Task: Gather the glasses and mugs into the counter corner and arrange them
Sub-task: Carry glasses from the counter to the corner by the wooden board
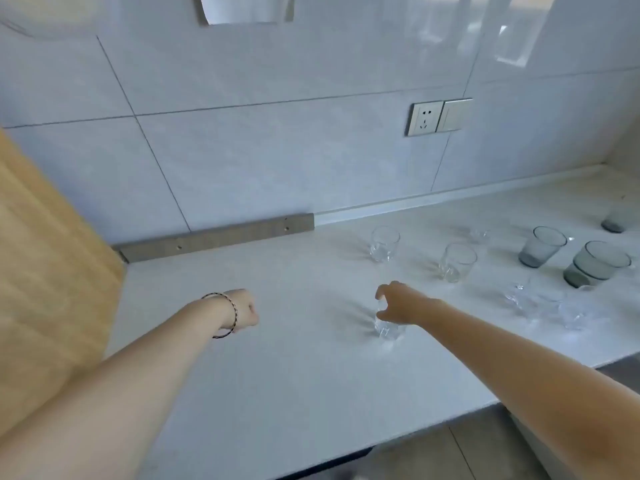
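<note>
White counter (277,375) meets a wood panel (52,254). Right hand (398,304) grips a clear glass (388,329); left hand (244,311) is an empty fist. Carry it gently to that corner.

Right hand (398,303) grips a clear glass (388,327) from above at the rim, the glass upright on the worktop (277,375) about midway between front and back edges. Left hand (244,308) over the worktop's left part, fingers curled, holding nothing; bracelet (230,315) on the wrist. Second clear glass (384,244) and third clear glass (457,261) stand nearer the back edge, two grey glasses (542,245) (595,265) towards the right end.
</note>
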`<action>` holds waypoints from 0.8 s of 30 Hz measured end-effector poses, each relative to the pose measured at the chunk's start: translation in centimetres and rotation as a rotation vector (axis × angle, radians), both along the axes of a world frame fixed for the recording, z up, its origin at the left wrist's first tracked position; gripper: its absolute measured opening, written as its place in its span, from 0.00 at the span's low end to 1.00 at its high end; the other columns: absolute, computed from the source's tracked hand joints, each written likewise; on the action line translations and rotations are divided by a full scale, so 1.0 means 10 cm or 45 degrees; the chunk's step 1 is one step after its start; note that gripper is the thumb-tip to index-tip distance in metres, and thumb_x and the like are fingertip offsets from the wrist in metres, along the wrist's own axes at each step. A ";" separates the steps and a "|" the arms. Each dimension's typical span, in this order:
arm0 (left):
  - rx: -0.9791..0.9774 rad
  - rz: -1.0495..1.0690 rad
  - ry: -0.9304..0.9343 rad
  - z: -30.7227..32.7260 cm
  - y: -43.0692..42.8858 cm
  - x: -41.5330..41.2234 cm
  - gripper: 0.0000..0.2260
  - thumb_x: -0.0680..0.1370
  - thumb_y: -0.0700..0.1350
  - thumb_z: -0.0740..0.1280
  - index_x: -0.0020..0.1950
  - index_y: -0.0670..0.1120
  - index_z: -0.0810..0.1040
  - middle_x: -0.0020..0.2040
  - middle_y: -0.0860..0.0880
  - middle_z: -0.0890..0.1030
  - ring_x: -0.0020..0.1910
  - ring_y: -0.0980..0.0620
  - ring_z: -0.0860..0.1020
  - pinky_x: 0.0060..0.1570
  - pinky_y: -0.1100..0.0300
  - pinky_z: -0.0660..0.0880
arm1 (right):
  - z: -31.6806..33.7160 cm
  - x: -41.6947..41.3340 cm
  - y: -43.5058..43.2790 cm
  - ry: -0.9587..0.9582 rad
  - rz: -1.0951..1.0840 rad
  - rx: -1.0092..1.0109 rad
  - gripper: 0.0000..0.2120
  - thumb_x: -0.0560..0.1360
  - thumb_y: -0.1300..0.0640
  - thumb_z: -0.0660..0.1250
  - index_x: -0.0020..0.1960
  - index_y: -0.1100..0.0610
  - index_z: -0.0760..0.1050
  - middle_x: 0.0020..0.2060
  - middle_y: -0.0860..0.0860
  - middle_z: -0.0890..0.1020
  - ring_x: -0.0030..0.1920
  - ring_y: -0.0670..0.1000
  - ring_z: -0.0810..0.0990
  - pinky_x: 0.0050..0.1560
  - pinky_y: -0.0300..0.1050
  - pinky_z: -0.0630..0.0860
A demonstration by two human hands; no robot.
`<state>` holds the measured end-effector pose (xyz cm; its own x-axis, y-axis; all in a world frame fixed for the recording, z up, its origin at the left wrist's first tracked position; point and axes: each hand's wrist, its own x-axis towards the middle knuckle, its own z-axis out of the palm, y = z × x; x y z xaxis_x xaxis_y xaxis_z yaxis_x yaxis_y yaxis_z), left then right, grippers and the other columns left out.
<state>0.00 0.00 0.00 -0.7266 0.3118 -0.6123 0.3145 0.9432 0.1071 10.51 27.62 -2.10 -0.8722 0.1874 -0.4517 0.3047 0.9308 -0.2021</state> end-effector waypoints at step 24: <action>-0.004 0.356 -0.106 -0.63 -1.00 -0.82 0.05 0.77 0.42 0.59 0.44 0.49 0.73 0.41 0.47 0.74 0.41 0.49 0.71 0.43 0.63 0.66 | -0.46 -1.23 -0.52 -0.130 0.509 0.168 0.35 0.65 0.48 0.71 0.69 0.46 0.62 0.61 0.51 0.71 0.59 0.54 0.73 0.51 0.43 0.70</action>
